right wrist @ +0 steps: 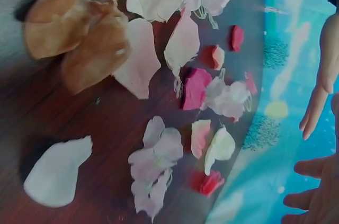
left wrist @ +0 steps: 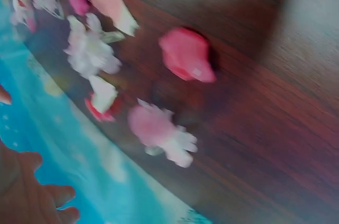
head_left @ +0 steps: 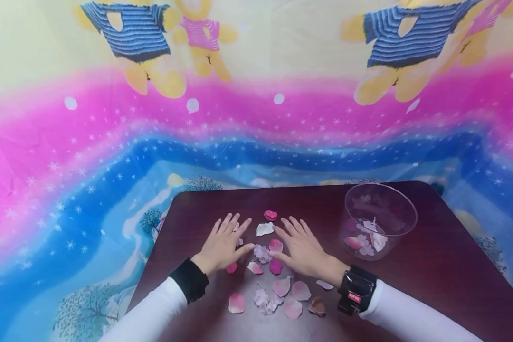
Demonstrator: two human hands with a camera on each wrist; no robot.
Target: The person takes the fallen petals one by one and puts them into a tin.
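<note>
Both hands lie flat on the dark wooden table (head_left: 432, 266), fingers straight and spread, clasping nothing. The left hand (head_left: 223, 244) and the right hand (head_left: 302, 249) sit close together with a small gap between them, and in that gap lies a pale lilac blossom (head_left: 261, 253) with a pink petal (head_left: 276, 245) just beside it — the thumbs angle in toward them, as if herding the loose pieces toward the middle.

A white petal (head_left: 264, 229) and a deep pink bloom (head_left: 270, 214) lie just beyond the fingertips. Nearer the person, more petals are scattered between the forearms: a pink one (head_left: 236, 302), a pale cluster (head_left: 265, 300) and a brown withered one (head_left: 317, 306).

To the right stands a clear plastic tub (head_left: 380, 190), upright, already holding some petals at its bottom — well apart from the right hand. A black band (head_left: 356, 289) wraps the right wrist. A bright cartoon-bear cloth (head_left: 256, 118) hangs behind the table.
</note>
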